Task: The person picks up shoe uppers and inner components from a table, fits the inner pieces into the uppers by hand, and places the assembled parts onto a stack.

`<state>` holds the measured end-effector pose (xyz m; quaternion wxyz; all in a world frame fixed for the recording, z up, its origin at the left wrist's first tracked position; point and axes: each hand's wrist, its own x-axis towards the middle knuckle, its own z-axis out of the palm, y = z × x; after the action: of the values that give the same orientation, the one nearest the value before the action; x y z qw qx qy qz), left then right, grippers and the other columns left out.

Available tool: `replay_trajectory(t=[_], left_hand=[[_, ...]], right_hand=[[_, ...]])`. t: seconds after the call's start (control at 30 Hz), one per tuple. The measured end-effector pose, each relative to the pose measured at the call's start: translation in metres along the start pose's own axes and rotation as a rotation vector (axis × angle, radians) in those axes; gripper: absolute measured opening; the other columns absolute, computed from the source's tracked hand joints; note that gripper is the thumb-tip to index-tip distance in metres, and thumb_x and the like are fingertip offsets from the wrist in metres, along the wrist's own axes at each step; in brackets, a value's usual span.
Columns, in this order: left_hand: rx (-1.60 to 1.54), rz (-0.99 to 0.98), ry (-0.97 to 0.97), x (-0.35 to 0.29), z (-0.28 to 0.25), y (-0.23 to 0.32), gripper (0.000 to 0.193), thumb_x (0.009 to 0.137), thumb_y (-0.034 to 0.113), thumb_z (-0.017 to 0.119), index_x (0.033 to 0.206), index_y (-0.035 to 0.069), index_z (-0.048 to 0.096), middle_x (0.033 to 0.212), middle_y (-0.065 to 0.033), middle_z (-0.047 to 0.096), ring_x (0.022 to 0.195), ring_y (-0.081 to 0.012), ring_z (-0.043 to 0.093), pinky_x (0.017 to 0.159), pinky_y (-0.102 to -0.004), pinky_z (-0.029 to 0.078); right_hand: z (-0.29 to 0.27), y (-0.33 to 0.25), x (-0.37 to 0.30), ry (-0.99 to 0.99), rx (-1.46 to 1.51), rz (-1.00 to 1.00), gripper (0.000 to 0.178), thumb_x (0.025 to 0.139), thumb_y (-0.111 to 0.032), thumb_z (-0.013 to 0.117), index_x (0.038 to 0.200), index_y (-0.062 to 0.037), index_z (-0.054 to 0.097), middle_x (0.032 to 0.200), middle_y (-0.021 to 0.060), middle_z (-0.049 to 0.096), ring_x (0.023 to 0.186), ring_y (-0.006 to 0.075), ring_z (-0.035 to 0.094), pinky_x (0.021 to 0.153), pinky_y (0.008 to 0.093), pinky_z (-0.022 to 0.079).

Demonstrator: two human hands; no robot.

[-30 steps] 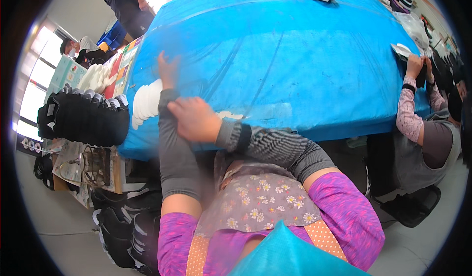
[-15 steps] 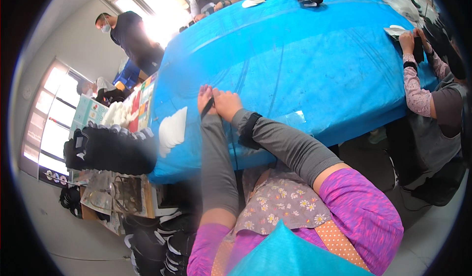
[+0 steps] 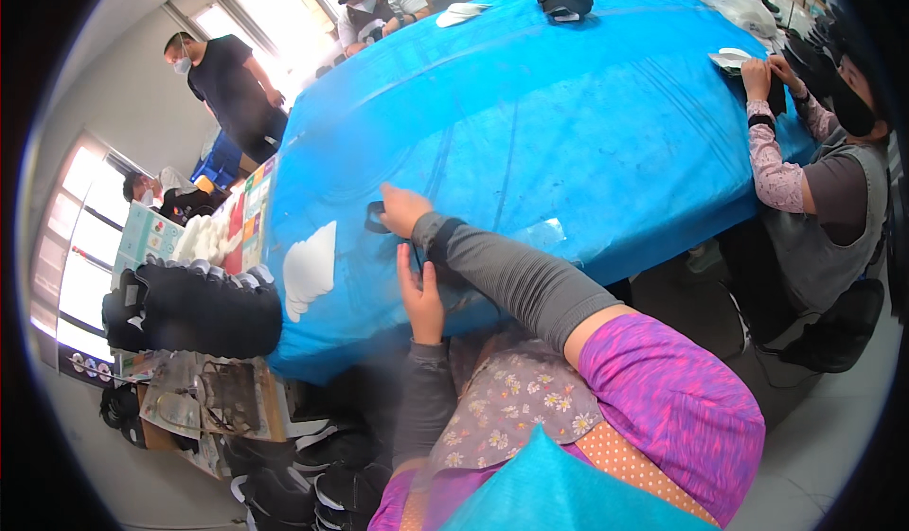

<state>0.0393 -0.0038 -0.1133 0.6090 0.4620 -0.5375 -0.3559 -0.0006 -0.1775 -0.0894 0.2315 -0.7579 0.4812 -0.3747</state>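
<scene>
My right hand (image 3: 405, 211) is closed on a black strap (image 3: 376, 217), bent into a loop that sticks out to the left over the blue table. A thin dark cord appears to run down beside my hands; its ends are hidden. Closer to me, my left hand (image 3: 422, 299) is raised with fingers stretched and apart, holding nothing. It sits just below the right hand, near the table's front edge. Grey sleeves cover both forearms, with a dark band at the right wrist. Left of the hands lies a fanned stack of white curved pieces (image 3: 311, 268).
The blue-covered table (image 3: 568, 133) spreads ahead. A row of black shoes (image 3: 194, 309) stands at its left, with more shoes (image 3: 275, 493) below. A co-worker (image 3: 824, 181) handles a piece at the right edge. Other people are at the far left. A black shoe upper (image 3: 561, 1) lies at the far side.
My hands were together, the strap lying by the left palm. Now they are apart: the right has moved left with the looped strap, the left has drawn back toward me and opened.
</scene>
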Motion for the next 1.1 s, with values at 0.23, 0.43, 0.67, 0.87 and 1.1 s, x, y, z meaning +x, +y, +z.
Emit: replay_trajectory(t=[0.23, 0.43, 0.67, 0.87, 1.1], left_hand=[[0.997, 0.193, -0.164, 0.017, -0.037, -0.003, 0.038, 0.094, 0.020, 0.056, 0.128, 0.004, 0.058, 0.145, -0.0240, 0.044, 0.133, -0.0410, 0.041, 0.109, -0.0467, 0.035], [1.325, -0.021, -0.061, 0.028, -0.096, -0.016, 0.034, 0.090, 0.014, 0.057, 0.124, 0.014, 0.062, 0.150, -0.0208, 0.040, 0.138, -0.0428, 0.037, 0.108, -0.0611, 0.030], [0.824, 0.411, 0.055, 0.022, -0.002, 0.077, 0.017, 0.084, 0.013, 0.072, 0.094, 0.004, 0.062, 0.126, -0.0196, 0.059, 0.116, -0.0374, 0.055, 0.098, -0.0454, 0.043], [0.705, 0.767, -0.337, -0.015, 0.134, 0.074, 0.047, 0.075, 0.010, 0.070, 0.119, 0.007, 0.057, 0.117, -0.0137, 0.056, 0.110, -0.0322, 0.056, 0.100, -0.0489, 0.043], [0.748, 0.745, -0.118, 0.006, 0.151, 0.055, 0.031, 0.073, 0.003, 0.061, 0.102, 0.012, 0.063, 0.094, -0.0045, 0.058, 0.095, -0.0252, 0.059, 0.100, -0.0515, 0.041]], right_hand=[[-0.035, 0.011, -0.007, -0.319, 0.199, -0.232, 0.085, 0.084, -0.048, 0.072, 0.146, -0.0016, 0.037, 0.145, 0.0268, 0.043, 0.130, 0.0413, 0.046, 0.105, 0.0459, 0.042], [-0.134, 0.042, -0.047, -0.176, 0.248, -0.340, 0.047, 0.092, -0.032, 0.068, 0.128, -0.0043, 0.056, 0.127, 0.0182, 0.060, 0.116, 0.0318, 0.058, 0.096, 0.0399, 0.048], [-0.209, 0.043, -0.072, 0.261, 0.201, -0.060, 0.033, 0.092, -0.024, 0.067, 0.120, -0.0064, 0.063, 0.118, 0.0113, 0.065, 0.109, 0.0238, 0.062, 0.088, 0.0355, 0.049], [-0.180, 0.069, -0.050, 0.516, 0.179, 0.084, 0.028, 0.085, -0.018, 0.065, 0.109, -0.0023, 0.065, 0.104, 0.0175, 0.068, 0.094, 0.0300, 0.066, 0.080, 0.0387, 0.052], [-0.149, 0.118, -0.059, 0.375, 0.262, 0.233, 0.025, 0.086, -0.016, 0.061, 0.105, -0.0007, 0.065, 0.100, 0.0171, 0.070, 0.089, 0.0274, 0.067, 0.078, 0.0371, 0.053]])
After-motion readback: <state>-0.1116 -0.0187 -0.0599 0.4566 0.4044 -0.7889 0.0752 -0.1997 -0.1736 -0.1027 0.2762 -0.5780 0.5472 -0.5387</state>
